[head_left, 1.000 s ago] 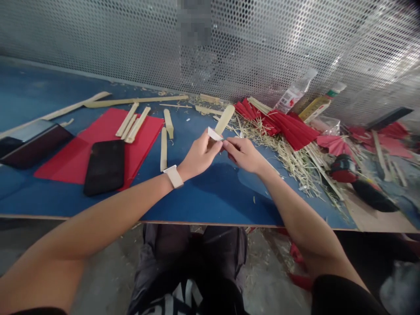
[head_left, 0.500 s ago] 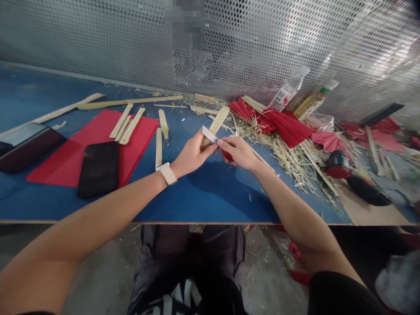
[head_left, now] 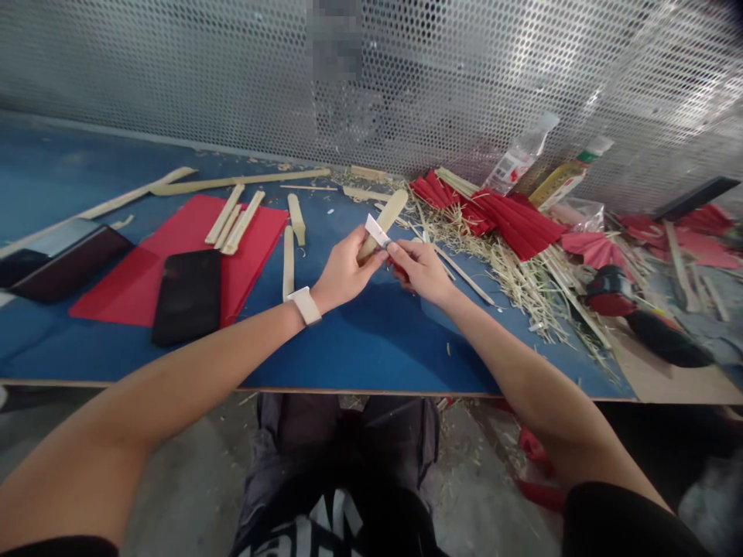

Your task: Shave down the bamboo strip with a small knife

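Note:
My left hand [head_left: 342, 271] is closed around a flat, round-ended bamboo strip [head_left: 393, 207], which slants up and away to the right. In my right hand [head_left: 423, 272] is a utility knife [head_left: 378, 230]; the fingers cover most of its red handle. Its pale, wide blade lies across the strip, close to my left fingertips. Both hands meet above the blue tabletop [head_left: 371, 348]. To the left of them lie two short bamboo pieces, one shaped at its end [head_left: 296, 219] and one straight [head_left: 289, 261].
Red paper sheets [head_left: 133, 271] carry a black phone [head_left: 186, 296] and several bamboo sticks [head_left: 242, 223]. Bamboo shavings [head_left: 511, 282] and folded red paper [head_left: 516, 220] heap up at right, before two bottles [head_left: 519, 158]. A perforated metal panel [head_left: 203, 77] stands behind.
The whole view has shifted slightly, so things appear a little farther right. Both hands keep their grips, and the blade still lies across the strip, with its angle slightly changed.

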Available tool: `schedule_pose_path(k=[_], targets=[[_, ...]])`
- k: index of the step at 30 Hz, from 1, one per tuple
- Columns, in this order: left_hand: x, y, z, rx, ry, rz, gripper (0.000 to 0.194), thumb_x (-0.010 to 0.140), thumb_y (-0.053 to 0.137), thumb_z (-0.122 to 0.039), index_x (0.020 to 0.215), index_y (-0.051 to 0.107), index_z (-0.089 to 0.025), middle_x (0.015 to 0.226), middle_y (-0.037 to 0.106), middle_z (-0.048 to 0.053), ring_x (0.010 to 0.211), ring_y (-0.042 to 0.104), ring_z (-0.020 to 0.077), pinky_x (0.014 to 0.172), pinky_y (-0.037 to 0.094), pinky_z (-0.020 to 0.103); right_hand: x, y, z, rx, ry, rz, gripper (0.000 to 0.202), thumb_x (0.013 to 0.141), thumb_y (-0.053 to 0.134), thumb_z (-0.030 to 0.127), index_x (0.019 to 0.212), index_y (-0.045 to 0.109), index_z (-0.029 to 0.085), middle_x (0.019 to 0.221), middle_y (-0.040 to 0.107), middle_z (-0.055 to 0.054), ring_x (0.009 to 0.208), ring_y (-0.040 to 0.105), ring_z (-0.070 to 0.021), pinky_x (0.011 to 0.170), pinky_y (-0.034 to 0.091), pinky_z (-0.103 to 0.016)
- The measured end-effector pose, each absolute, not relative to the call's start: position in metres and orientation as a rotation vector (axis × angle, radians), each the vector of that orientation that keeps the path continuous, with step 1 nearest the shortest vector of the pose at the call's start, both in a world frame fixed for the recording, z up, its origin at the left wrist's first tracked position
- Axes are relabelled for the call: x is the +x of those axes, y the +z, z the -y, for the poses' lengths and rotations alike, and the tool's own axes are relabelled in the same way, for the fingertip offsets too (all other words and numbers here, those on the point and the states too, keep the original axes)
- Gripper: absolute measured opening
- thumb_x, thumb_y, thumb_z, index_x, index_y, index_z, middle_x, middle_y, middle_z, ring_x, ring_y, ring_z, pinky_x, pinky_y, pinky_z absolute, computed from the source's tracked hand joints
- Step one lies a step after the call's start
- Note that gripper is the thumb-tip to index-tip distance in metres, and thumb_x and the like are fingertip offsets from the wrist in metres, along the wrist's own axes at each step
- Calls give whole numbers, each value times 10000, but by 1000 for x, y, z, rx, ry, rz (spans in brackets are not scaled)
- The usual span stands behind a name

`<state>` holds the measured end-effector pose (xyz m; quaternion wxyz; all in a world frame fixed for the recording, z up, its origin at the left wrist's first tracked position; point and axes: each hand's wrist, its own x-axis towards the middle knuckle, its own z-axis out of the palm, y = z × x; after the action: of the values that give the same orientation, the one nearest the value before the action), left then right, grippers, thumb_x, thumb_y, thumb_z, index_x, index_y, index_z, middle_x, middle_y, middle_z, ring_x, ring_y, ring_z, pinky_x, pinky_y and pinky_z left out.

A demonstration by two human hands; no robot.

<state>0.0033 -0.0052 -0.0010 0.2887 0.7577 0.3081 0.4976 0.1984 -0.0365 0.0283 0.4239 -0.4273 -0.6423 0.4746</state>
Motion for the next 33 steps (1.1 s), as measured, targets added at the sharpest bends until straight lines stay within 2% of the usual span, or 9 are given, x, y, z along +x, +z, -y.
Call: schedule_pose_path(k=[4,10,13,17,19,22,25,30,33], targets=[[3,1,4,2065,1396,-926,480,1079,747,-507,846,415,-251,716,469,-37,630,487,156,626,405,337,193,27,39,-1062,1162,1548,695,901,722,923,823,559,252,571,421,83,437,365,-85,370,303,-247],[7,4,13,2050,1404,-1030,540,1059,767,-514,804,369,-252,656,428,-56,578,439,134,575,336,323,197,32,34,-1066,1113,1380,622,1000,643,873,893,547,268,581,409,88,396,313,-77,355,260,-253],[9,4,17,1970,1390,-979,462,1127,640,-519,836,398,-254,666,457,-45,570,466,132,561,348,321,213,34,22,-1065,963,1239,583,1054,578,843,930,542,275,595,413,80,389,331,-87,353,266,-257],[10,5,20,1805,1275,-865,296,1175,525,-540,1081,508,-260,698,536,-51,554,515,133,552,420,302,230,39,18,-1083,845,1334,595,1069,545,840,909,556,267,603,481,56,395,390,-94,354,274,-261],[10,8,20,1759,1240,-808,280,1177,527,-537,1124,508,-263,750,584,-40,553,550,130,563,479,304,228,43,24,-1084,841,1501,636,1057,551,858,861,563,254,630,560,31,398,422,-89,361,279,-266],[9,10,19,1734,1228,-760,286,1175,544,-511,1057,499,-255,886,651,10,623,640,140,620,571,330,219,48,35,-1077,864,1782,693,1050,538,881,807,586,234,634,624,4,425,477,-91,403,324,-264],[7,10,18,1775,1230,-792,233,1176,553,-466,1086,522,-254,902,655,27,673,673,166,639,591,346,212,51,42,-1105,866,1944,734,1051,505,899,802,622,218,626,650,-13,477,519,-102,449,362,-254],[4,8,18,1947,1242,-816,165,1118,658,-349,1215,575,-243,1024,748,73,914,778,262,798,644,414,212,55,42,-1159,1008,1937,731,1044,525,898,874,674,203,596,652,6,403,484,-96,435,363,-267],[3,9,18,2030,1224,-885,167,1090,668,-282,1229,596,-222,1027,780,79,936,789,274,838,640,422,214,56,42,-1152,1076,1927,715,1046,553,878,886,695,195,574,641,16,371,464,-91,419,355,-271]])
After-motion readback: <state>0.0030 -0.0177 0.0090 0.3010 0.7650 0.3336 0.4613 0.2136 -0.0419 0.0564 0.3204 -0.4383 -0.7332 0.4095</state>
